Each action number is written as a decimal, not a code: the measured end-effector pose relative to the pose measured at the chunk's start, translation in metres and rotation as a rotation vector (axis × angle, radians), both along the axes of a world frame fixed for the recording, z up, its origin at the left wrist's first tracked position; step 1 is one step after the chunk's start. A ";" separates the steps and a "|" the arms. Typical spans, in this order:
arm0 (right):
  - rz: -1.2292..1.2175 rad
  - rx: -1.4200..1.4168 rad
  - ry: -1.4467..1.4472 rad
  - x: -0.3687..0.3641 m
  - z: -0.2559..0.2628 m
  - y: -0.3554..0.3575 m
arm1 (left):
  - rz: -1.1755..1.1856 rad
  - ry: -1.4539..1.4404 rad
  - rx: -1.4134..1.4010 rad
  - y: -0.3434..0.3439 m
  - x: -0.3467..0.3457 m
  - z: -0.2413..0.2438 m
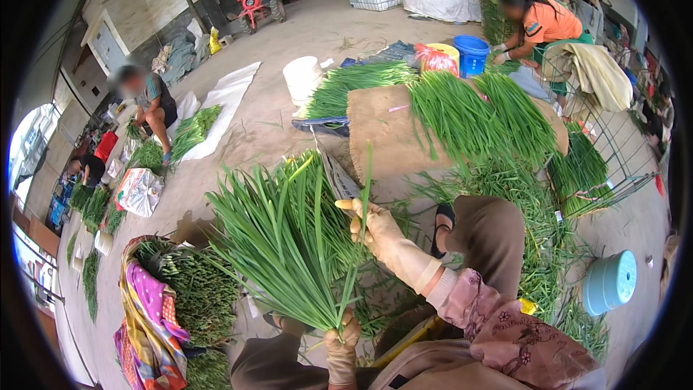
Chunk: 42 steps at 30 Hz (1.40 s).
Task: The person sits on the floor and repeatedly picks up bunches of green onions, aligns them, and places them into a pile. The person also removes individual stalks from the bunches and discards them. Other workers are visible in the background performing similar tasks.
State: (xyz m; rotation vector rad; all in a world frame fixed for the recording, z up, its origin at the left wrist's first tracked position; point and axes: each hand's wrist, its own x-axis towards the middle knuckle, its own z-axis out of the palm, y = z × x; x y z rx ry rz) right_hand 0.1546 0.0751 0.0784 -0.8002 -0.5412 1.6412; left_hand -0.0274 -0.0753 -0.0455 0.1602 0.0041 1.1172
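Note:
My left hand [342,344], in a pale rubber glove, grips a bunch of green chives [281,244] by the stem ends. Its long leaves fan up and to the left. Higher up and to the right, my right hand [381,233], gloved too, has a thin leaf [368,184] between its thumb and fingers. Behind the bunch stands another dense mass of chives [308,195], partly hidden, beside a printed sack edge [338,173]. Loose green leaves [503,216] litter the floor by my leg.
Chive bundles [460,108] lie on burlap [384,130] ahead. A cloth-draped heap of chives [189,287] sits left. On the right are a turquoise bucket [610,283] and wire cage [617,157]. Nearby people include one in orange [555,21] and one seated [157,97].

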 end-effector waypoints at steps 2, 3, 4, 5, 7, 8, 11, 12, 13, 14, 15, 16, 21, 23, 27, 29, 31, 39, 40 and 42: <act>-0.081 -0.042 0.142 -0.003 -0.005 0.002 | -0.002 0.047 0.015 0.002 -0.002 -0.008; -0.130 -0.063 0.159 -0.004 -0.005 0.002 | 0.015 0.111 0.025 0.002 -0.002 -0.003; -0.179 -0.084 0.175 -0.004 -0.005 0.001 | 0.030 0.176 0.034 0.002 -0.002 0.002; -0.212 -0.122 0.174 0.002 -0.003 0.000 | 0.044 0.241 0.042 0.002 -0.002 0.007; -0.191 -0.147 0.158 0.019 -0.015 0.002 | 0.038 0.350 0.090 0.005 0.002 0.014; -0.149 -0.085 0.070 0.027 -0.022 0.003 | 0.020 0.373 0.099 0.006 0.001 0.013; -0.150 0.131 -0.663 0.056 -0.022 0.013 | -0.029 0.412 0.120 -0.001 -0.003 0.007; -0.063 0.088 -0.945 0.074 -0.019 0.016 | -0.042 0.425 0.141 -0.002 -0.005 0.005; 0.033 0.044 -1.223 0.093 -0.017 0.021 | -0.049 0.441 0.162 -0.003 -0.009 0.002; 0.128 0.156 -1.708 0.115 -0.020 0.026 | -0.061 0.459 0.202 -0.002 -0.012 -0.004; 0.235 0.272 -2.192 0.131 -0.020 0.031 | -0.057 0.482 0.197 -0.002 -0.010 -0.003; 0.170 0.189 -2.148 0.130 0.009 0.027 | -0.039 0.508 0.182 -0.005 -0.011 -0.003; 0.170 0.417 -0.951 0.105 0.106 0.021 | -0.047 0.553 0.185 -0.003 -0.015 -0.013; 0.430 0.509 -1.003 0.082 0.135 0.029 | -0.043 0.566 0.174 -0.005 -0.015 -0.010; 0.884 0.459 -1.270 0.060 0.131 0.048 | -0.017 0.689 0.220 -0.003 -0.006 0.006; 0.832 0.418 -1.163 0.056 0.126 0.038 | 0.001 0.718 0.206 -0.004 -0.009 0.005; 0.701 0.442 -1.112 0.052 0.110 0.030 | 0.029 0.752 0.177 -0.005 -0.017 -0.008; -0.135 0.355 -0.812 0.095 0.085 0.043 | 0.134 0.846 0.097 0.003 -0.013 -0.022; -0.042 0.376 -0.732 0.120 0.082 0.052 | 0.116 0.870 0.108 0.004 -0.015 -0.023; 0.088 0.446 -0.818 0.128 0.092 0.052 | 0.109 0.931 0.118 0.007 -0.019 -0.026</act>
